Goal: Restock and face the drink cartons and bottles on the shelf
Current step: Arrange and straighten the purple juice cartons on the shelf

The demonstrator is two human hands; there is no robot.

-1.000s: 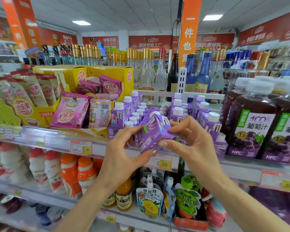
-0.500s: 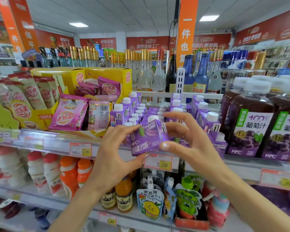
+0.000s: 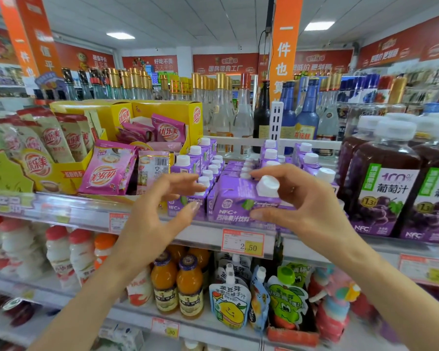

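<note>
A small purple drink carton (image 3: 235, 198) with a white cap stands upright at the front edge of the upper shelf (image 3: 81, 211), its label facing me. My right hand (image 3: 307, 206) holds it, thumb on the lower front and fingers curled over the top beside the cap. My left hand (image 3: 157, 219) hovers just left of it with relaxed, spread fingers, holding nothing, in front of a neighbouring purple carton (image 3: 185, 206). Rows of the same purple cartons (image 3: 188, 165) fill the shelf behind.
Large grape juice bottles (image 3: 385, 186) stand close on the right. Pink sachets (image 3: 107, 171) in yellow display boxes sit on the left. Glass bottles (image 3: 223, 115) line the back. A 2.50 price tag (image 3: 242, 243) hangs below; juice bottles (image 3: 178, 285) and pouches (image 3: 231, 305) fill the lower shelf.
The carton went from tilted in both hands to upright on the shelf front. My left hand let go and drew back to the left; my right hand stays on it.
</note>
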